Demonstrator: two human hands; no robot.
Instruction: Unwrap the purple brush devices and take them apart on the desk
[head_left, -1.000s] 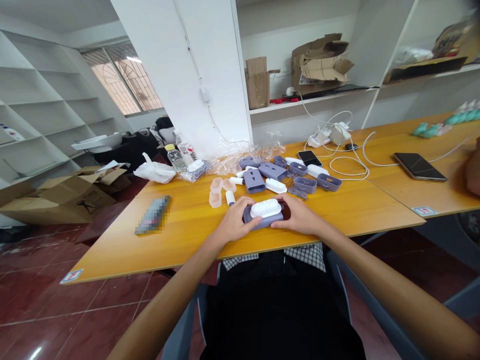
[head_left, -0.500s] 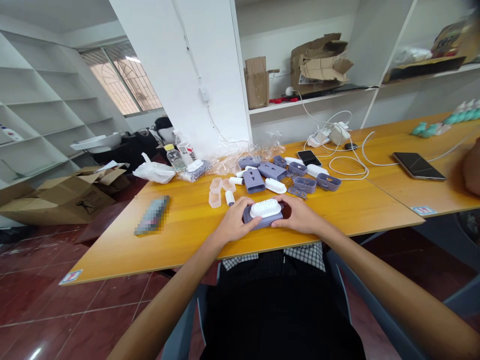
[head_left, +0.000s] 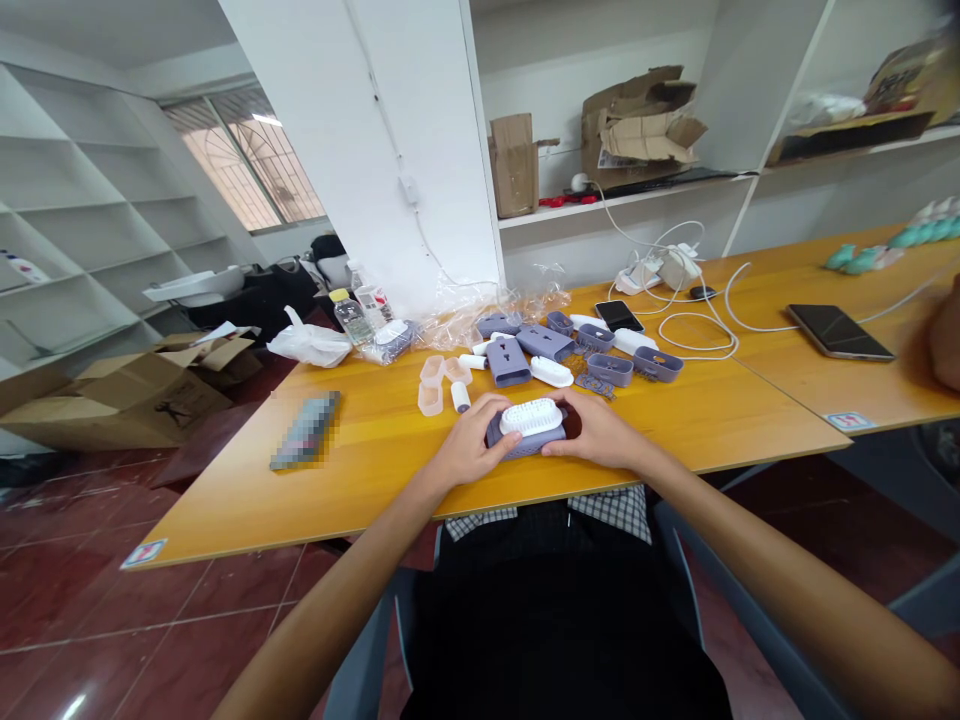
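Observation:
Both my hands hold one purple brush (head_left: 529, 430) with a white bristle pad on top, just above the near edge of the wooden table (head_left: 375, 450). My left hand (head_left: 472, 445) curls round its left end. My right hand (head_left: 596, 430) grips its right end. Beyond them lie several purple brush bodies (head_left: 508, 360), purple trays (head_left: 609, 370) and white bristle pads (head_left: 551, 372). A few clear pinkish caps (head_left: 433, 385) sit to the left of these parts.
A blurred dark flat object (head_left: 306, 430) lies at left on the table. A phone (head_left: 619, 315), white chargers and cables (head_left: 675, 270) sit at the back. Another phone (head_left: 838, 332) rests on the adjoining table. Bottles (head_left: 352, 315), plastic bags and cardboard boxes (head_left: 120, 385) are at left.

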